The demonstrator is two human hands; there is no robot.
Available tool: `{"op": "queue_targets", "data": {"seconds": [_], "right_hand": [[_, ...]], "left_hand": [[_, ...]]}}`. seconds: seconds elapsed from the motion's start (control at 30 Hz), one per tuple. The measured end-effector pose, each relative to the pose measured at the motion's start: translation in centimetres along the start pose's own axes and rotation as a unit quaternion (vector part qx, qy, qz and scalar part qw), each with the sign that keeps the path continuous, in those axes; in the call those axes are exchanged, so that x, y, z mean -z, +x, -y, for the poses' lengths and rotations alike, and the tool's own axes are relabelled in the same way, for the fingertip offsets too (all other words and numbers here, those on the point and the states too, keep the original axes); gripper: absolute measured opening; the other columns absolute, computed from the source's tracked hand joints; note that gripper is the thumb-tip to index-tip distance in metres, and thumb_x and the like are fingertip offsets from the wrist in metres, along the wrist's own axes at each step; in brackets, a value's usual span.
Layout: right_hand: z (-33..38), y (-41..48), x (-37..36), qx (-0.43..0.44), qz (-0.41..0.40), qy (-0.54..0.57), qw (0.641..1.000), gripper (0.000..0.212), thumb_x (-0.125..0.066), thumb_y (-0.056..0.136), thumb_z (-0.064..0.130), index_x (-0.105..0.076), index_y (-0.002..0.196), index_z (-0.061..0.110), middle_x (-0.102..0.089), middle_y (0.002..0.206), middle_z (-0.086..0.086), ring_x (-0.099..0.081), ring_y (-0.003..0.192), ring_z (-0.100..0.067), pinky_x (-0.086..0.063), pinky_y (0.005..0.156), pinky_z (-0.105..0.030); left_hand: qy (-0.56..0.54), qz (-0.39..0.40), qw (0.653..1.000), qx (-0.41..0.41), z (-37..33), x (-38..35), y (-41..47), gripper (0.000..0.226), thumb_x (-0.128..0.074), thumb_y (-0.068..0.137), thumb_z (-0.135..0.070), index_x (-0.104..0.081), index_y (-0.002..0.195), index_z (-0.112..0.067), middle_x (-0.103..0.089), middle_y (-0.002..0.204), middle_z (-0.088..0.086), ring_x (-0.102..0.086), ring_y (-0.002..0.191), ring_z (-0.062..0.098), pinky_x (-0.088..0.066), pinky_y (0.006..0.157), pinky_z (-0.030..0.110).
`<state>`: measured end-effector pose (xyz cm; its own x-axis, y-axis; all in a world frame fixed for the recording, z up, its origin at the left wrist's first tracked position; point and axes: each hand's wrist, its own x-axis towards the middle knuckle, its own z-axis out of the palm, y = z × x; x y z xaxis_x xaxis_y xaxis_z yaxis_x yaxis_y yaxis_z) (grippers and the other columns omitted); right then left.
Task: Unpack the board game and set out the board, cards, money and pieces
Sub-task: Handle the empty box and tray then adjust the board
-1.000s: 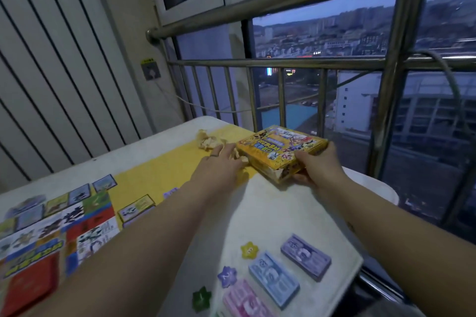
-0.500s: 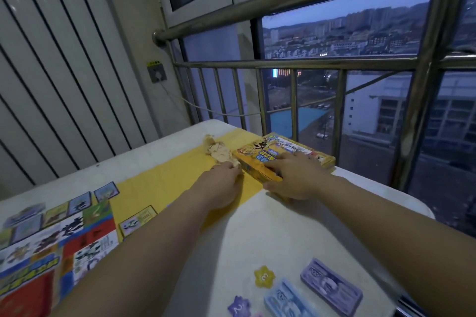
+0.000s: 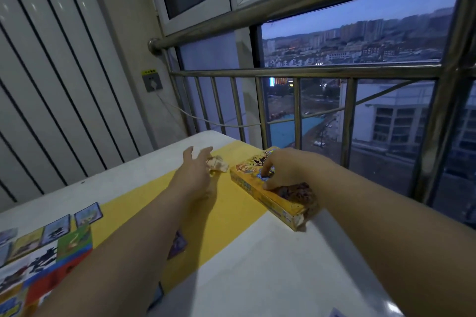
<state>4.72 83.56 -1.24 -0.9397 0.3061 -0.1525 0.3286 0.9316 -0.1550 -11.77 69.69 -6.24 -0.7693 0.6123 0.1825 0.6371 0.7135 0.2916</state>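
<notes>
The yellow game box (image 3: 277, 201) lies at the far right of the white table (image 3: 270, 265), beside the railing. My right hand (image 3: 282, 168) rests on the box lid with bent fingers pressing down. My left hand (image 3: 194, 175) reaches forward over the yellow board (image 3: 231, 221), fingers spread, its fingertips at a crumpled plastic wrapper (image 3: 219, 164). Colourful cards (image 3: 59, 229) lie in rows on the board's left part. A purple card (image 3: 177, 244) peeks out from under my left forearm.
A steel railing (image 3: 296, 74) and window stand just behind the table's far edge. A ribbed white wall (image 3: 51, 85) with a socket (image 3: 152, 81) and a cable is at the left. The corner of a banknote pile (image 3: 337, 313) shows at the bottom edge.
My view tilted up, so the money and star pieces left the frame. My left hand moved forward from the box end to the wrapper and spread its fingers. My right hand stayed on the lid.
</notes>
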Motion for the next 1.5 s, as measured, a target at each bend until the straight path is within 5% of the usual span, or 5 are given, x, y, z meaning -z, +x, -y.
{"op": "queue_targets", "data": {"seconds": [0.2,0.67,1.0,1.27,1.5], "right_hand": [[-0.3,0.6,-0.1,-0.006,0.000,0.012,1.000,0.046,-0.061,0.089,0.038,-0.056,0.132,0.021,-0.047,0.140,-0.004,-0.046,0.125,-0.024,-0.039,0.099,-0.032],[-0.4,0.0,-0.7,0.003,-0.003,0.025,1.000,0.038,-0.054,0.094,0.033,-0.059,0.128,0.015,-0.055,0.132,-0.010,-0.051,0.118,-0.026,-0.042,0.098,-0.036],[7.6,-3.0,-0.2,0.064,-0.116,0.118,0.984,0.055,-0.056,0.092,0.037,-0.038,0.143,0.025,-0.041,0.147,-0.002,-0.041,0.130,-0.023,-0.035,0.102,-0.032],[24.5,-14.6,0.6,0.421,-0.048,0.327,0.844,0.107,-0.077,0.077,0.029,0.003,0.147,0.044,-0.012,0.156,0.014,-0.035,0.135,-0.009,-0.046,0.099,-0.033],[33.8,-21.3,-1.6,0.527,-0.152,0.230,0.804,0.078,-0.069,0.085,0.023,-0.023,0.147,0.033,-0.036,0.142,0.008,-0.035,0.124,0.002,-0.027,0.102,-0.005]], "left_hand": [[-0.017,0.092,0.996,0.015,0.5,-0.3,3.2,0.059,-0.061,0.081,-0.007,-0.045,0.135,-0.025,-0.015,0.153,0.013,-0.020,0.142,0.029,-0.041,0.089,0.034],[-0.024,-0.062,0.995,-0.071,-1.8,2.8,-0.9,0.033,-0.066,0.086,-0.032,-0.041,0.075,-0.014,-0.045,0.071,0.001,-0.045,0.075,0.022,-0.023,0.055,0.031],[-0.212,-0.099,0.972,-0.002,1.6,13.3,-14.6,0.015,-0.053,0.094,-0.033,-0.050,0.098,-0.018,-0.061,0.087,-0.002,-0.058,0.078,0.014,-0.044,0.062,0.031],[-0.479,-0.141,0.854,0.148,6.0,19.6,-28.8,0.013,-0.050,0.097,-0.020,-0.056,0.088,-0.014,-0.062,0.077,0.005,-0.058,0.061,0.014,-0.045,0.057,0.023],[-0.626,-0.066,0.751,0.199,7.9,23.4,-40.2,0.029,-0.038,0.098,-0.019,-0.053,0.075,-0.014,-0.052,0.057,0.000,-0.049,0.052,0.012,-0.040,0.059,0.026]]}}
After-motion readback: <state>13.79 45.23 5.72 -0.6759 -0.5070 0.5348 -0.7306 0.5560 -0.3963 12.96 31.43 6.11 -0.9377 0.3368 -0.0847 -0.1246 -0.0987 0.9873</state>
